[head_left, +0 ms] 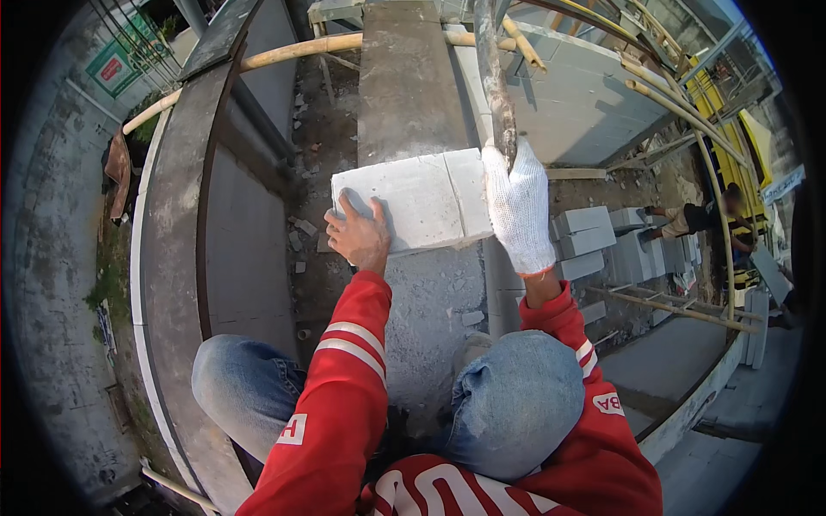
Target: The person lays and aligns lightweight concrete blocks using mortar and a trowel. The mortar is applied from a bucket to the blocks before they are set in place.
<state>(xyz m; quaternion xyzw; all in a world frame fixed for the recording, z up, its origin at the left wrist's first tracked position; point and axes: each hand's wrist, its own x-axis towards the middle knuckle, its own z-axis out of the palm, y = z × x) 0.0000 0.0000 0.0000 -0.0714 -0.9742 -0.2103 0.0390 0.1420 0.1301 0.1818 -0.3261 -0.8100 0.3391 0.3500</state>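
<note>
A white block (430, 198) with a groove near its right end lies across the narrow concrete wall top (404, 86) between my knees and the far side. My bare left hand (357, 225) rests on the block's left part, fingers spread and bent. My right hand (518, 206), in a white knitted glove, is closed on the lower end of a long, weathered grey bar (496, 77) beside the block's right end; the bar runs away toward the top of the view. Grey dust and chips (426, 301) lie on the wall top before me.
Bamboo poles (301, 49) cross behind the block. Walls with drops beside them flank me, including a dark-edged ledge (172, 241) at left. Stacked blocks (585, 236) lie below at right, near another person (701, 215) and yellow scaffolding (714, 95).
</note>
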